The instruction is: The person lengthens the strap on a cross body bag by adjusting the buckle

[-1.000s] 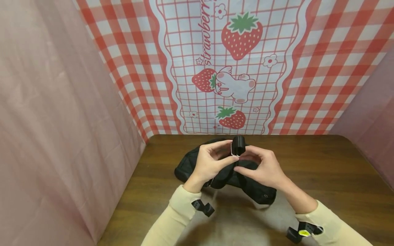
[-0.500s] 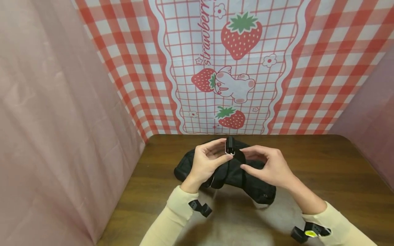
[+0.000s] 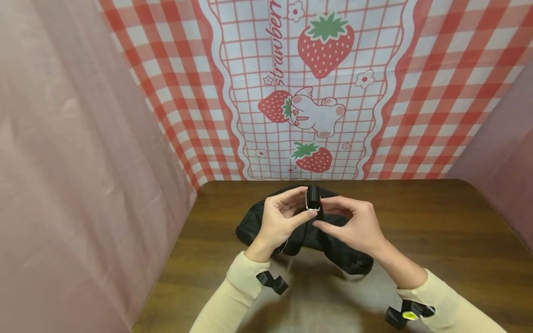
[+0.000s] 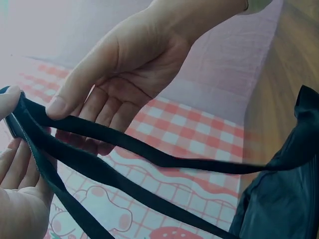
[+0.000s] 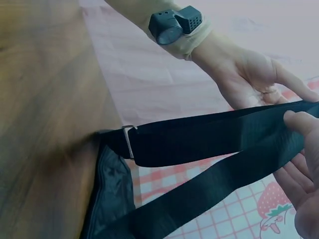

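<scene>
A black fabric bag (image 3: 347, 259) lies on the table under both hands, its webbing strap (image 4: 134, 144) pulled up in a loop. At the top of that loop is a thin metal strap buckle (image 3: 306, 201), which my left hand (image 3: 275, 221) pinches between thumb and fingers. My right hand (image 3: 359, 225) holds the strap just right of the buckle, thumb on one face and fingers behind, as the right wrist view shows. A second metal slider (image 5: 129, 142) sits on the strap close to the bag. The hands partly cover the bag in the head view.
The brown wooden table (image 3: 424, 231) ends at a red-and-white checked strawberry cloth (image 3: 441, 92) hung behind it. Pink curtain (image 3: 83, 162) hangs at the left, with more pink fabric (image 3: 504, 152) at the right. Both wrists carry small black cameras (image 3: 272, 282).
My left hand and the buckle have shifted slightly left. My right hand drew back from the strap half a second ago and is now against it again, close to the left fingertips.
</scene>
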`<action>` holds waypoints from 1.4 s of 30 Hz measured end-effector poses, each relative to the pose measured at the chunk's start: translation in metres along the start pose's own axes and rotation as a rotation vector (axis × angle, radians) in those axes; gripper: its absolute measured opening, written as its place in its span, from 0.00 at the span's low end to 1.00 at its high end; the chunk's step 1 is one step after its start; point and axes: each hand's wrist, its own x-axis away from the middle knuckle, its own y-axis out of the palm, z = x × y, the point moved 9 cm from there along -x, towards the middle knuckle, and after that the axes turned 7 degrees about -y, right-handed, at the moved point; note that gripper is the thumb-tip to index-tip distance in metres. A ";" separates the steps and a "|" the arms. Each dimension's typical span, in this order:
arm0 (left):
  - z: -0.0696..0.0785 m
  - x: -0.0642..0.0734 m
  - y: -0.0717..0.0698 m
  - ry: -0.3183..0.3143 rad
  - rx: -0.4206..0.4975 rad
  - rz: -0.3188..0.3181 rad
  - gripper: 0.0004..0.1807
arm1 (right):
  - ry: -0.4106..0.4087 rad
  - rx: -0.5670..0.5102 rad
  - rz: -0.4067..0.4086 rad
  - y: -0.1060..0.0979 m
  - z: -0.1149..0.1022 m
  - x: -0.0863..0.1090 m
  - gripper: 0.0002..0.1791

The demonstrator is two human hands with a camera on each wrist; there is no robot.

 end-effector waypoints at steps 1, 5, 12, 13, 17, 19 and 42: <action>0.000 0.000 0.000 0.003 0.001 -0.001 0.29 | -0.009 0.025 0.000 -0.001 -0.001 0.000 0.27; 0.002 -0.001 -0.002 0.019 0.012 0.017 0.28 | -0.034 0.079 -0.021 -0.006 -0.001 0.001 0.25; 0.004 -0.001 -0.002 0.039 0.050 0.019 0.32 | -0.043 0.035 -0.055 -0.005 -0.002 0.002 0.29; 0.004 -0.001 -0.001 0.041 0.052 0.017 0.33 | -0.049 0.024 -0.055 -0.003 -0.003 0.001 0.29; 0.004 0.000 -0.002 0.044 0.042 0.016 0.31 | -0.067 0.029 -0.050 0.000 -0.005 0.001 0.30; 0.003 0.000 -0.005 0.039 0.032 0.030 0.30 | -0.075 0.055 -0.051 -0.002 -0.004 0.001 0.31; -0.008 0.002 0.015 0.065 -0.291 -0.056 0.26 | -0.098 -0.014 -0.182 -0.017 -0.012 -0.020 0.26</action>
